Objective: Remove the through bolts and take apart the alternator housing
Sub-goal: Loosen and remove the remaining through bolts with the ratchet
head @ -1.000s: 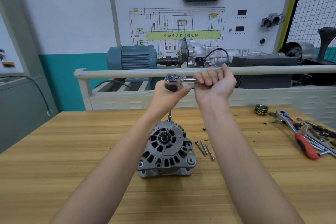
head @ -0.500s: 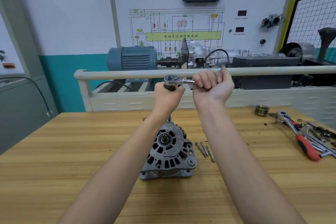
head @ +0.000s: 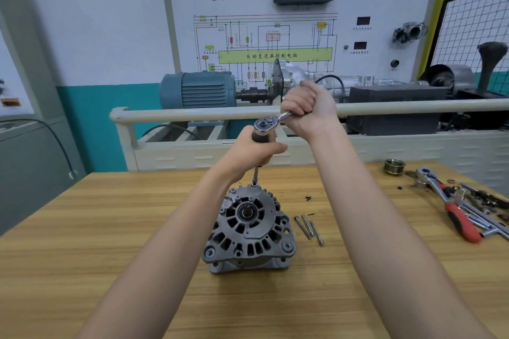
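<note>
A grey alternator (head: 249,231) stands on the wooden table (head: 110,242), its shaft end facing up. Above its far edge rises a ratchet wrench (head: 265,124) on a long extension bar (head: 255,175), whose tip meets the housing at a through bolt. My left hand (head: 254,153) grips the extension just under the ratchet head. My right hand (head: 307,109) holds the ratchet handle, which points to the far right. Three removed through bolts (head: 308,228) lie side by side on the table right of the alternator.
A second ratchet with a red handle (head: 451,209) and loose tools lie at the table's right edge. A pulley (head: 394,166) sits behind them. A white rail (head: 192,114) and a training bench with a blue motor (head: 198,89) stand beyond the table.
My right hand has swung the ratchet handle away from me, from pointing right to pointing far right. My left hand stays on the extension, and the alternator has not moved.
</note>
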A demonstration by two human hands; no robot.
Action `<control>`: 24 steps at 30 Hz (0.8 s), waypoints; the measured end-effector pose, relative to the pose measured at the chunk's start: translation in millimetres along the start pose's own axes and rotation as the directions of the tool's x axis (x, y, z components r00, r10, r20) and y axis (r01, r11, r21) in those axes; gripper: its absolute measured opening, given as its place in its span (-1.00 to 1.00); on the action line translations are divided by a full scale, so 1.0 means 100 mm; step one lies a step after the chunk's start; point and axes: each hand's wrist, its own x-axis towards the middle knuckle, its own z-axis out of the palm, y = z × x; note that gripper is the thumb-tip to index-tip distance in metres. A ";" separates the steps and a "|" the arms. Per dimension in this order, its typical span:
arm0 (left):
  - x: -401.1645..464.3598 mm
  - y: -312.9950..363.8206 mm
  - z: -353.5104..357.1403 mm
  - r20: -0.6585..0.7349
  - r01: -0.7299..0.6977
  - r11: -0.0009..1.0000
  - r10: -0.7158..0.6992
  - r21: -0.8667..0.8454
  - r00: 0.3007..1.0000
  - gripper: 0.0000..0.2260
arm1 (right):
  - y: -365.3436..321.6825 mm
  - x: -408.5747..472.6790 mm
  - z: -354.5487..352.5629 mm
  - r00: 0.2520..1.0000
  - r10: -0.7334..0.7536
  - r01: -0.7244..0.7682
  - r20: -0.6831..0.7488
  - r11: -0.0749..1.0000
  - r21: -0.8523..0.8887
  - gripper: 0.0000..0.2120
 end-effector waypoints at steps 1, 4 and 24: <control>0.00 -0.01 0.03 -0.038 -0.003 1.000 0.003 0.014 0.999 -0.60 | 0.01 -0.03 -0.02 0.999 -0.039 0.039 -0.001 0.999 0.018 -0.46; 0.00 -0.04 0.11 -0.205 -0.008 1.000 0.006 -0.006 0.979 -0.61 | 0.09 -0.20 -0.12 0.968 -0.245 0.248 -0.052 0.966 0.067 -0.47; -0.05 -0.01 0.00 -0.005 -0.018 0.998 0.018 0.053 1.000 -0.56 | 0.05 -0.01 0.04 0.999 0.041 -0.040 0.009 0.998 -0.056 -0.46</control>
